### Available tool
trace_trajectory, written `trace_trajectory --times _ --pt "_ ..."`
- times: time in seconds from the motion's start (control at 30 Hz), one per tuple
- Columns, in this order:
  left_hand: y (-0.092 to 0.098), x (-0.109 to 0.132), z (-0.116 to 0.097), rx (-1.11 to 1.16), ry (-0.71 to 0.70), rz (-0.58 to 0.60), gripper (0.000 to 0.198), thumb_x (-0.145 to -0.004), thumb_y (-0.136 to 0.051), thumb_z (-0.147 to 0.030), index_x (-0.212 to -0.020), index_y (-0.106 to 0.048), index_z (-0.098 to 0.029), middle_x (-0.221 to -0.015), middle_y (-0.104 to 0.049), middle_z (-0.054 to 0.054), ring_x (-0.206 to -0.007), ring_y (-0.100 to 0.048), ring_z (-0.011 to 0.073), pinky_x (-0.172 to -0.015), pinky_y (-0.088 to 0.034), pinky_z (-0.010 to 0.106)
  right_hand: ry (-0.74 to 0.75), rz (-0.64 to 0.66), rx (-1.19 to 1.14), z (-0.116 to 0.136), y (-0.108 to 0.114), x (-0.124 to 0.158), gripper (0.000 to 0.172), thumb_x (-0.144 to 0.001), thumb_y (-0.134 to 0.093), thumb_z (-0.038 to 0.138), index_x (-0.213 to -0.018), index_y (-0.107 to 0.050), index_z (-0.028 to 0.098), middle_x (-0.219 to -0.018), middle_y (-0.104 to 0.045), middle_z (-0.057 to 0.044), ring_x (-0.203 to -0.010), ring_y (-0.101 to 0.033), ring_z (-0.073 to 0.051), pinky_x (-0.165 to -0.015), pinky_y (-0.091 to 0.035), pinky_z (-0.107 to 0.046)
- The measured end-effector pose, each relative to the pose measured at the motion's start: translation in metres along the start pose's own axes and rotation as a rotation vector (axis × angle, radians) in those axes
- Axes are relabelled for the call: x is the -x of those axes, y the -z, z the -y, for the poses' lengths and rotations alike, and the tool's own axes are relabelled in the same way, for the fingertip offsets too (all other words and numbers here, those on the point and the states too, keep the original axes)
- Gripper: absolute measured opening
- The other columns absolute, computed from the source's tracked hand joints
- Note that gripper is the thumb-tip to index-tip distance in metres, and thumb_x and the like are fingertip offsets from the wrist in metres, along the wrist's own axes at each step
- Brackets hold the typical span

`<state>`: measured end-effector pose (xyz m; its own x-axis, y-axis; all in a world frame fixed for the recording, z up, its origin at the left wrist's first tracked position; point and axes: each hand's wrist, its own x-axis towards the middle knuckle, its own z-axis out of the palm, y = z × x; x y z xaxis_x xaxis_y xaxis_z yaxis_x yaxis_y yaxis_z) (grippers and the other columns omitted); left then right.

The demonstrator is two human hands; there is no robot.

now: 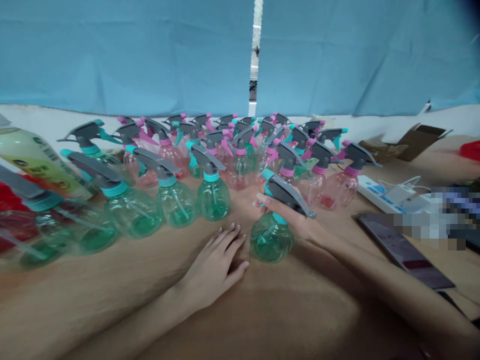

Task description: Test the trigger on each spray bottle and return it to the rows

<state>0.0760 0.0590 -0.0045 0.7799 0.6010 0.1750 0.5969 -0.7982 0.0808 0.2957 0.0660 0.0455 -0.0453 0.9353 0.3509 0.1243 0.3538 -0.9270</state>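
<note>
A green plastic spray bottle stands out front of the others on the tan table, its base at or just above the surface; that cannot be told for sure. The right hand grasps it by the grey trigger head, fingers curled round the head above the teal collar. The left hand lies open on the table just beside the bottle, fingers spread, holding nothing.

Just behind stand more green spray bottles in a loose front row, and behind those a dense crowd of pink-tinted spray bottles. Every bottle in view already has a trigger head fitted, and none stands bare; only the held one sits apart from the group.

To the right lie a dark tablet and a white power strip, with a cardboard flap beyond them. A blue curtain closes off the far side.
</note>
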Motion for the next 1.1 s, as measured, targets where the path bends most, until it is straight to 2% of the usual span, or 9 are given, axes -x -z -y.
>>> trace_trajectory --times 0.23,0.4,0.83,1.1 --pt "0.001 0.0 0.0 0.0 -0.004 0.005 0.052 -0.096 -0.043 -0.041 -0.137 -0.042 -0.009 -0.146 -0.039 0.012 -0.136 -0.032 0.0258 -0.11 -0.029 0.044 0.003 0.041 0.015 0.01 -0.001 0.0 0.017 -0.082 -0.062 0.04 -0.078 -0.062 0.023 -0.066 -0.06 0.003 -0.058 -0.055 -0.012 -0.057 -0.046 -0.026" --pt "0.001 0.0 0.0 -0.008 0.0 0.003 0.053 -0.096 -0.045 -0.042 -0.137 -0.042 -0.009 -0.146 -0.039 0.013 -0.135 -0.033 0.0258 -0.11 -0.029 0.044 0.016 0.004 0.005 0.008 -0.002 0.002 0.018 -0.08 -0.064 0.042 -0.08 -0.064 0.025 -0.074 -0.062 0.002 -0.064 -0.057 -0.014 -0.061 -0.047 -0.028" --pt "-0.002 0.0 0.001 0.0 -0.014 -0.023 0.051 -0.096 -0.044 -0.041 -0.136 -0.043 -0.009 -0.144 -0.041 0.013 -0.135 -0.033 0.0257 -0.111 -0.027 0.043 0.05 0.017 -0.005 0.01 -0.003 0.002 0.023 -0.081 -0.063 0.042 -0.099 -0.066 0.028 -0.076 -0.063 0.001 -0.066 -0.058 -0.015 -0.062 -0.048 -0.028" --pt "-0.001 0.0 0.001 0.011 -0.009 -0.025 0.051 -0.097 -0.042 -0.042 -0.136 -0.043 -0.01 -0.145 -0.041 0.013 -0.135 -0.033 0.0256 -0.11 -0.028 0.043 0.049 0.008 -0.001 0.007 -0.002 0.003 0.019 -0.081 -0.063 0.041 -0.094 -0.067 0.028 -0.076 -0.062 0.002 -0.065 -0.057 -0.013 -0.062 -0.047 -0.027"
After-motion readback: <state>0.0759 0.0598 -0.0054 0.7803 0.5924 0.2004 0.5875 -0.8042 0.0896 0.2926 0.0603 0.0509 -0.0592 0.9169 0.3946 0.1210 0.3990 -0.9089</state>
